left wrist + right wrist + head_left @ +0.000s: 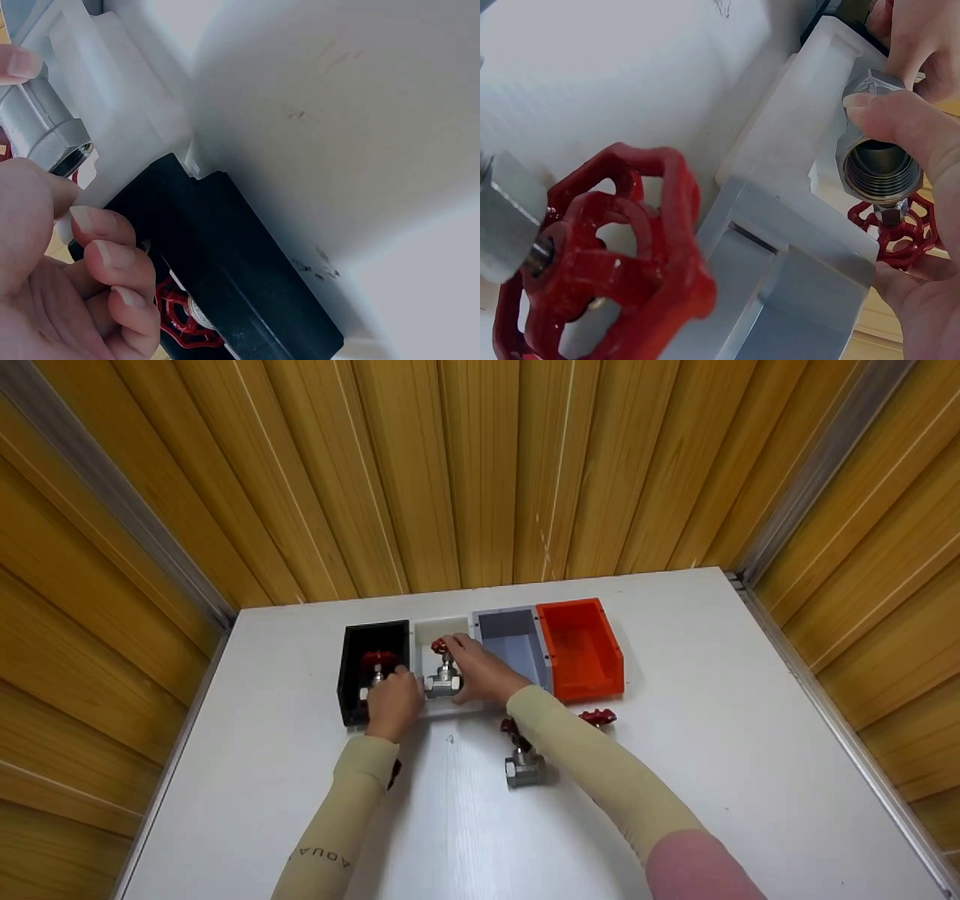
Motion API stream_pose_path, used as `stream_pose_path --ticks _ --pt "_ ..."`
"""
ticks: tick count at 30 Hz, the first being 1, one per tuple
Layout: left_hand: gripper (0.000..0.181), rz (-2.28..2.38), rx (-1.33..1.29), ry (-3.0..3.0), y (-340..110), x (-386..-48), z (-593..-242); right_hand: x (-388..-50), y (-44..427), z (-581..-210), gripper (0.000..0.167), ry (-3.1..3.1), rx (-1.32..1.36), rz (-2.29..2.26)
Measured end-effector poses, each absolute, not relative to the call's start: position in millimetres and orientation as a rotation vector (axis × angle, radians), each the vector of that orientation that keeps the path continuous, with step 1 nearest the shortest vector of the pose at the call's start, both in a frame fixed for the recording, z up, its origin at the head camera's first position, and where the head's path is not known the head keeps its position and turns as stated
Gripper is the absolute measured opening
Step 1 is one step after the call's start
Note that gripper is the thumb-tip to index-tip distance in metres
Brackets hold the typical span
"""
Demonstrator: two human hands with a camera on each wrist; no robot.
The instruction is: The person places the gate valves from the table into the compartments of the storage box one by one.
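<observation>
Gate valve (442,684), one, metal body with red handwheel: held in the right hand (484,669), at the hand's left side, thumb on the body and fingers at the handwheel. Located at the white bin (442,625), over its interior in the head view, handwheel toward the back wall; whether it touches the bin floor cannot be told. A threaded end shows in the right wrist view.

Left hand (395,705): fingers bent, just beside the valve, at the adjoining walls of the white and black bins; whether it pinches a wall cannot be told.

Black bin (346,675): leftmost, holding a second valve (377,660) with red handwheel, partly hidden by the left hand.

Grey-blue bin (517,649): right of the white.

Orange bin (579,649): rightmost in the row.

Third valve (526,771): on the white surface (457,840), in front of the bins, near the right forearm.

Further red handwheel (598,718): beyond that forearm, partly covered.

Sleeves: beige, the left lettered, the right pink higher up.

Backing: wood-grain panels (420,472).
</observation>
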State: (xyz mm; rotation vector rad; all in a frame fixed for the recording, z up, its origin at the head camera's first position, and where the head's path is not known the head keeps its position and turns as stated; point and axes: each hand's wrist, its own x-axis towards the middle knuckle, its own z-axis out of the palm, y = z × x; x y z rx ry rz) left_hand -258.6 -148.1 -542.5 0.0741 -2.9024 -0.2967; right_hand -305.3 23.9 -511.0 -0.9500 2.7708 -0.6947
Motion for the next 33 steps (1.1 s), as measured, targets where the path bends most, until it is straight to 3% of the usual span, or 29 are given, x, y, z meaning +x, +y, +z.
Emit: stream_pose_path --ticks 33 --pt "0.030 -0.311 0.059 -2.867 -148.3 -258.2 -543.9 -313.9 16.0 -512.7 0.104 2.838 -0.975 -0.582"
